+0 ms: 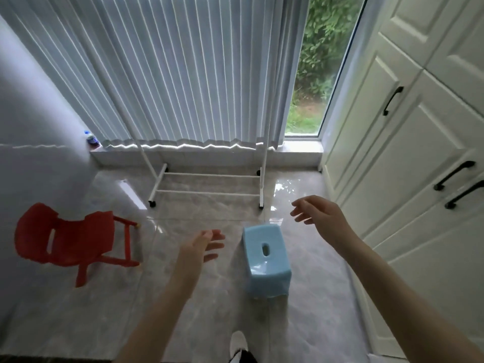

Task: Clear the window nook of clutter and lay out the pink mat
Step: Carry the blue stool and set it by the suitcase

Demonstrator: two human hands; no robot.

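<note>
Both forearms reach forward over the tiled floor [78, 323], the left hand [203, 246] and right hand [318, 210] each with fingers spread and loose, neither grip on anything. Beyond them, from largest to smallest: a white rolling rack [207, 184] stands against the curtain [167, 74]; a red child's chair [65, 239] sits near the left wall; a blue plastic stool [265, 260] stands between the hands, nearer the left one; a small bottle [91, 138] rests on the sill. The pink mat is not in view. Judged step: lifting the stool clear. It is probably best taken by its two short ends or through the top slot, kept level, and carried away from the rack's legs
</note>
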